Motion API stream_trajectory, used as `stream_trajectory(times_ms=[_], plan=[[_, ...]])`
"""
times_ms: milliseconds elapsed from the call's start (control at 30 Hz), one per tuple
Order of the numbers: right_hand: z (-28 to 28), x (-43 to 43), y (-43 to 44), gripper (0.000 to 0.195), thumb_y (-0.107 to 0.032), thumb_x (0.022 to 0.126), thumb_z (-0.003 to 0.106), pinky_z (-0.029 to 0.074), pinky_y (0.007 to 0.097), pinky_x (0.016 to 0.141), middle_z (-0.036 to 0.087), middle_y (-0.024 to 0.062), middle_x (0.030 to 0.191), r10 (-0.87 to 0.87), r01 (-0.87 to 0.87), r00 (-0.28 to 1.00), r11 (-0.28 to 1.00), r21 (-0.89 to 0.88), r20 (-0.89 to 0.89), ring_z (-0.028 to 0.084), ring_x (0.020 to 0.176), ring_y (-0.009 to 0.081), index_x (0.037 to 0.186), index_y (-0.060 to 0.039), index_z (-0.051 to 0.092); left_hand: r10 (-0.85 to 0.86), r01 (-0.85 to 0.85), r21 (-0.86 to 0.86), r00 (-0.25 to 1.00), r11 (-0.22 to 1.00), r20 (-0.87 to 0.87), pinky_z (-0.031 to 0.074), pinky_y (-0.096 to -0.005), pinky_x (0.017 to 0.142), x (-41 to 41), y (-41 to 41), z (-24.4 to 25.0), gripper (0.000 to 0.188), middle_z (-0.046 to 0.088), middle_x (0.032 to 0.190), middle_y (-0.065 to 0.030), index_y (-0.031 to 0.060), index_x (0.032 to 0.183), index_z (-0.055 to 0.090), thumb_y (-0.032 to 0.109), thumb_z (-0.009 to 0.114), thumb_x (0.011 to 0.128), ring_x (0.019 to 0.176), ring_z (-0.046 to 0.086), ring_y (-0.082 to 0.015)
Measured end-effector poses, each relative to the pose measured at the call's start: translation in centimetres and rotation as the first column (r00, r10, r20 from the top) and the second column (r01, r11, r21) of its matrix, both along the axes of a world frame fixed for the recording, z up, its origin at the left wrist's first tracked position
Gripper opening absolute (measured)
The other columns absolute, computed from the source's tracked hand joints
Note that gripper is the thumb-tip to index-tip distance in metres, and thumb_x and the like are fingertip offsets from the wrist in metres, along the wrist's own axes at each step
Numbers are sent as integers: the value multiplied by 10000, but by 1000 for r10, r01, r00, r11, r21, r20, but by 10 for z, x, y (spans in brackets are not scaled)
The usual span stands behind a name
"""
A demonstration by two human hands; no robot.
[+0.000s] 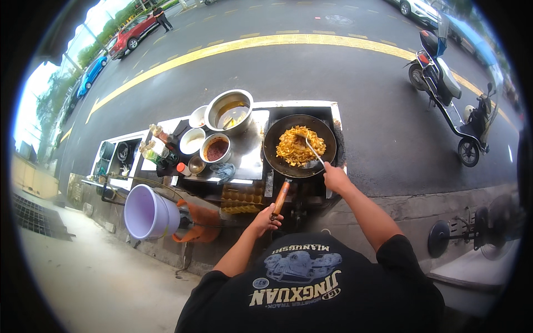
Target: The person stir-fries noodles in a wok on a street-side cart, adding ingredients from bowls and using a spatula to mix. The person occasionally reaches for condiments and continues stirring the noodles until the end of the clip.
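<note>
A dark wok (270, 156) stands on the stove at the right end of the outdoor cooking counter. My left hand (266, 219) grips the end of its wooden handle (282, 197). In my right hand (336, 178) is the handle of a metal ladle or spatula (314, 150); its head is partly buried in the heap of browned, yellowish food (297, 141), so its exact shape cannot be told. The food looks like fried noodles or flat strips and lies in the middle of the wok.
Left of the wok are a metal pot of liquid (231, 98), a bowl of red sauce (216, 149), a white bowl (192, 140), a blue cloth (223, 171) and several bottles (160, 145). A purple bucket (145, 212) is below. A scooter (447, 83) stands on the road.
</note>
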State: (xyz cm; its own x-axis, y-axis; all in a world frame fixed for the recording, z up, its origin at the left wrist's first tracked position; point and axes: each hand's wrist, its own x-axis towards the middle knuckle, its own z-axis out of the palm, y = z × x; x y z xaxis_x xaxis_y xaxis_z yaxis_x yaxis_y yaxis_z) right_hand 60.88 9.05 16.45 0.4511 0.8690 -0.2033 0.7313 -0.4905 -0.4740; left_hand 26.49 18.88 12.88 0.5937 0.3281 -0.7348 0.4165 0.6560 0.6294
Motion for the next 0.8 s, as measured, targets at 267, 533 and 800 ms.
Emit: stream_trajectory(times_ms=[267,533,800], plan=[[9,5,-23,463,-189,940,564,510,551,832,683,292,971,70,-67,986,997,25,-151,652,947,466,1366,-22,493,412,-346,224,774,911,-480,557,-327,582,-259,-119,-150,393,690,881,-131,28,1123,586,404,529,1022,622,648,-203],[31,22,-79,515,-199,930,596,496,527,895,688,263,1053,29,-46,990,992,-119,-140,632,1014,476,1422,-92,494,361,-238,288,767,928,-529,555,-348,568,-316,-195,-151,234,682,851,-104,50,1010,618,280,585,983,628,644,-203],[34,28,-4,491,-145,940,562,527,490,820,695,262,1008,-8,14,988,999,37,-157,674,914,448,1419,-57,498,631,-559,298,721,774,-287,543,-270,634,-222,-56,-50,194,682,915,-57,78,1097,633,228,599,978,726,639,-126]])
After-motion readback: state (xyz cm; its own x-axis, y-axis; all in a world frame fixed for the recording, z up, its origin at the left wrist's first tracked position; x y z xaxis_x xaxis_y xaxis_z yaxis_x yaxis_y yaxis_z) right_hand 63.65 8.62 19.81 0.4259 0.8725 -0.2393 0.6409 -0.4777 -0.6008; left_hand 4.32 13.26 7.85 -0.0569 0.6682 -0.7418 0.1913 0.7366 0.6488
